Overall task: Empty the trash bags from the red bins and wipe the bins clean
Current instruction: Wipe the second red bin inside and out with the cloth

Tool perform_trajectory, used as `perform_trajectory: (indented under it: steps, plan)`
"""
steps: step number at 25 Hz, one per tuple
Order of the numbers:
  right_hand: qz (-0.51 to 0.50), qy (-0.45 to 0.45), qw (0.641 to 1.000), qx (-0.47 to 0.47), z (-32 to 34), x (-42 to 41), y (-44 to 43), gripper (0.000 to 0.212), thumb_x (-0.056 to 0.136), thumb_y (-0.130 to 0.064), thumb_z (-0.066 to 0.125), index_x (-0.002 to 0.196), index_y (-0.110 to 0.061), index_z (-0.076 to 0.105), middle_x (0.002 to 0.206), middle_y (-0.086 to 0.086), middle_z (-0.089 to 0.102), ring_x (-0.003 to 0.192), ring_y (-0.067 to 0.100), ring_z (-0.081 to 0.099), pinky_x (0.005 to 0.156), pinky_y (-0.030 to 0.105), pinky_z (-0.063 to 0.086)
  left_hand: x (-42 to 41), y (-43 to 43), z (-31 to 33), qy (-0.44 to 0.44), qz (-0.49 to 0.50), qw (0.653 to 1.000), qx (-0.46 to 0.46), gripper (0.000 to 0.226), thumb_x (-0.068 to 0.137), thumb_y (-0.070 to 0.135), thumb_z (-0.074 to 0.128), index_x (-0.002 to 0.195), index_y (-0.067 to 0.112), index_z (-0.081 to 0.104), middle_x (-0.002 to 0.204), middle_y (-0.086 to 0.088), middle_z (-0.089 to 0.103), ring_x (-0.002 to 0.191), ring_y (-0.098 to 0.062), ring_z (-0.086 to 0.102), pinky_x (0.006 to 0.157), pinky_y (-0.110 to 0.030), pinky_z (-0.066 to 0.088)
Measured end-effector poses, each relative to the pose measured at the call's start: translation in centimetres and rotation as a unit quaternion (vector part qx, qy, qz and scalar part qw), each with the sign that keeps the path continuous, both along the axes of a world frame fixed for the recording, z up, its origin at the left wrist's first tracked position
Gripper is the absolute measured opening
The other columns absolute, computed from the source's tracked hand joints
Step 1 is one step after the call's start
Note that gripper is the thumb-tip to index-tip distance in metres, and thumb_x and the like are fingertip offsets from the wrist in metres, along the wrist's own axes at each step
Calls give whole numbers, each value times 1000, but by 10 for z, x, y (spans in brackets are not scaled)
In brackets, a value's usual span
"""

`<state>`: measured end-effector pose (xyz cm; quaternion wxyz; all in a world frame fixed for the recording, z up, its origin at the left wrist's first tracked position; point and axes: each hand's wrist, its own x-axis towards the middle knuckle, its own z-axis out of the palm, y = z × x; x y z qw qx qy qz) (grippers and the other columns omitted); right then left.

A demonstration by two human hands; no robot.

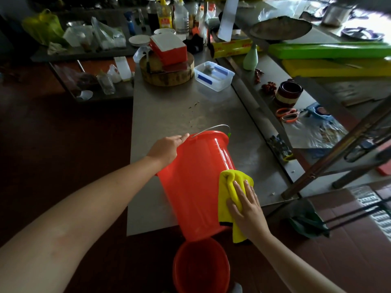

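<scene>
Head view down onto a steel table (pixel 169 106), with the red bin (pixel 196 187) lying tilted at its near end, mouth facing far, base overhanging the near edge. Below it, on the floor, a second red bin (pixel 201 267), upright. Pressed to the tilted bin's right wall, a yellow cloth (pixel 230 180) under the right hand (pixel 247 208), fingers straight and slightly apart. Left hand (pixel 167 149) at the rim, thumb stretched along it, other fingers hidden, so grip impossible to tell. Best to wipe in long strokes from base to rim, turning the bin between passes and bracing the rim against rolling.
</scene>
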<state>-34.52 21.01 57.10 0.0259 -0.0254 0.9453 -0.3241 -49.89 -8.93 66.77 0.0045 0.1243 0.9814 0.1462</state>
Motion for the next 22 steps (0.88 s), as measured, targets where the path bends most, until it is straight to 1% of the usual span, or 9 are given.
perform_trajectory:
  steps: [2,4,6,8,12,15,17,20,22]
  plan:
    - [9,34,999,32,-2,9,-5,63,95,-73,32,153,-55,16,169,-5,6,156,25,-1,122,57,21,1,3,1,-1,-2,1000,-8,75,88,-10,37,154,25,38,147,-2,54,125,-31,58,100,-42,49]
    - [52,97,987,119,-5,25,-17,63,98,-70,31,156,-48,20,169,-1,7,156,32,0,121,56,19,-1,1,2,-2,-8,1000,-12,76,87,-10,37,154,27,38,147,1,54,122,-31,59,97,-41,50]
    - [113,135,965,193,-8,37,-33,64,98,-68,34,157,-46,20,170,1,8,154,39,1,118,62,16,-2,-1,3,-5,-9,1000,-12,76,88,-9,38,153,28,39,147,3,54,124,-30,58,98,-39,49]
    - [154,147,947,239,-8,39,-49,66,97,-68,37,157,-46,20,170,2,7,153,43,2,114,69,17,-3,-4,4,-11,-11,1000,-14,73,89,-7,38,153,30,39,148,4,54,126,-28,57,101,-36,48]
    - [151,120,947,257,11,6,-78,65,95,-71,34,155,-50,20,170,-1,4,154,42,-3,115,70,16,-9,-11,7,-42,-19,999,-2,66,95,-1,41,151,34,42,148,3,53,130,-25,55,104,-34,47]
    - [126,95,955,252,31,-44,-107,65,96,-71,29,155,-54,8,169,-3,-10,152,39,-17,117,69,9,-14,-17,12,-59,-32,998,5,57,99,6,43,150,33,43,146,-3,53,130,-27,55,103,-36,47]
    - [111,69,961,245,45,-77,-128,66,96,-71,29,155,-54,3,168,-5,-16,151,37,-23,118,69,6,-17,-17,15,-63,-45,997,-1,53,101,11,44,150,31,43,147,-3,52,133,-27,53,106,-33,44]
    - [99,46,963,247,53,-97,-142,66,96,-71,29,155,-53,4,168,-4,-15,151,36,-23,117,69,4,-19,-20,16,-69,-45,997,-5,50,103,14,44,150,31,43,148,-4,51,134,-27,51,107,-31,43]
    - [98,61,960,254,48,-86,-136,67,96,-72,28,155,-52,3,168,-3,-14,152,36,-22,118,68,6,-17,-21,16,-71,-39,997,7,51,102,11,44,149,31,44,145,-5,55,131,-26,54,105,-32,45]
